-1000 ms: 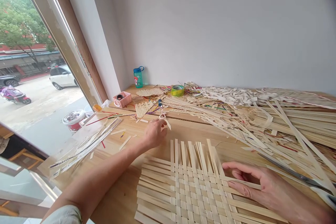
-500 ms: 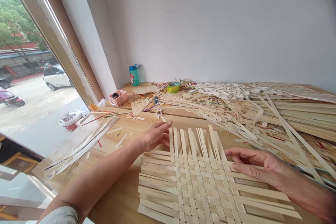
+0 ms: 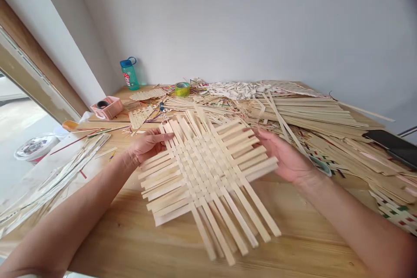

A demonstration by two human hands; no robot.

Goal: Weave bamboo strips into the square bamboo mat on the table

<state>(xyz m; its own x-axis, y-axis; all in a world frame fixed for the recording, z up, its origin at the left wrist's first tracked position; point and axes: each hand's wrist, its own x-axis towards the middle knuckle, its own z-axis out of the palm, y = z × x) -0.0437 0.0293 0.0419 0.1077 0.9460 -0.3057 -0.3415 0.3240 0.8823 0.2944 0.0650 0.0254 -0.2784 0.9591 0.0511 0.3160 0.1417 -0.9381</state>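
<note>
A woven mat of pale bamboo strips (image 3: 205,167) is raised above the wooden table, turned diagonally, with loose strip ends sticking out on all sides. My left hand (image 3: 146,145) grips its left edge, fingers spread over the strips. My right hand (image 3: 282,156) holds its right edge, with the fingers partly hidden behind the mat. The mat's underside does not show.
Bamboo strips (image 3: 302,106) lie heaped across the back and right of the wooden table (image 3: 299,221). Further back stand a teal water bottle (image 3: 129,74), a pink box (image 3: 107,107) and a green tape roll (image 3: 182,89). A black phone (image 3: 391,145) lies at the right edge.
The mat has left the table and turned diagonally, now held up in both hands. The window and table items have shifted left in the view.
</note>
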